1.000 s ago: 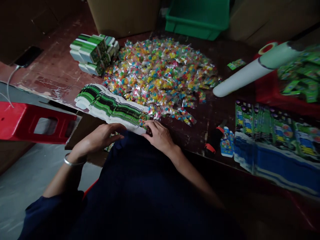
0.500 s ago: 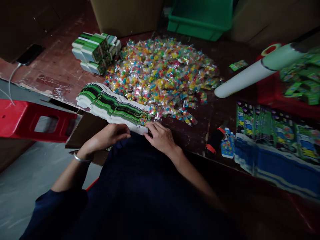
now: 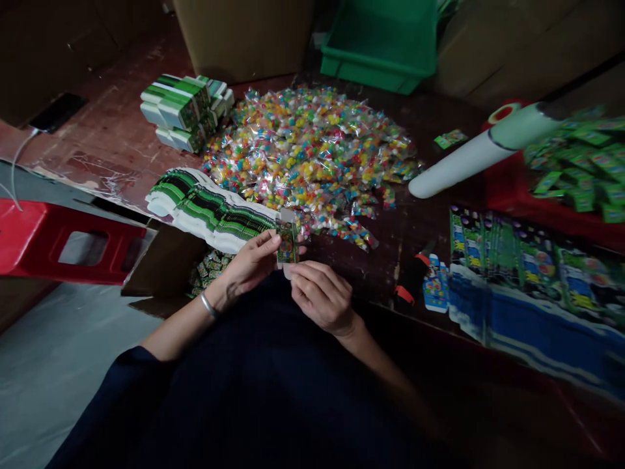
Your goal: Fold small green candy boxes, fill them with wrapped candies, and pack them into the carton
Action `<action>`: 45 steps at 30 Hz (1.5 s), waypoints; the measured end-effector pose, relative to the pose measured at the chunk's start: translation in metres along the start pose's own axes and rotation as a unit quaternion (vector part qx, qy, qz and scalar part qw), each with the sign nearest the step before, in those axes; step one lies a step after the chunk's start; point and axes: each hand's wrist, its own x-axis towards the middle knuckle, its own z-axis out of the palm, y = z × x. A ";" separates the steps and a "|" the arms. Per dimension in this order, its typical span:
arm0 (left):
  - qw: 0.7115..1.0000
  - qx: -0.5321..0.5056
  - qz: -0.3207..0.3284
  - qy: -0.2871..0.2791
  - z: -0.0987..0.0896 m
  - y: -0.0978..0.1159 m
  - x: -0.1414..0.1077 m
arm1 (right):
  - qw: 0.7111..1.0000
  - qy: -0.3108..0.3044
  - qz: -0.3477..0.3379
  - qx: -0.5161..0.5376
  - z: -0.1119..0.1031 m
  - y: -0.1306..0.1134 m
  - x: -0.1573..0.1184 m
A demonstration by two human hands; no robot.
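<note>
A small green printed candy box (image 3: 287, 242) with pale end flaps is held in front of my body. My left hand (image 3: 254, 264) grips it from the left side, thumb on its face and fingertips showing past its right edge. The fingers of my right hand (image 3: 322, 293) pinch its lower flap. Just behind my hands lies a fanned row of flat green-and-white boxes (image 3: 215, 212). Beyond it is a large heap of clear candy packets (image 3: 317, 150), filled with many-coloured sweets.
Banded stacks of flat boxes (image 3: 178, 104) stand at the back left. A green bin (image 3: 375, 75) is behind the heap. To the right are a white tube (image 3: 459, 166), a cutter (image 3: 413, 277) and printed sheets (image 3: 547, 312). An open carton (image 3: 161, 267) sits below the table edge.
One box has come off the near end of the row and is now in my left hand. My right hand has moved down and right to its lower end.
</note>
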 end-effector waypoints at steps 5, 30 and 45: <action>0.991 0.090 -0.025 -0.091 -0.003 0.014 -0.008 | 0.966 -0.097 0.177 0.159 -0.012 0.003 0.012; 0.936 0.224 0.221 0.159 0.016 -0.025 -0.011 | 0.896 0.143 0.380 0.182 0.025 0.008 0.007; 0.945 0.307 0.115 -0.008 0.010 -0.002 -0.017 | 0.933 0.141 0.270 0.191 0.025 0.018 0.004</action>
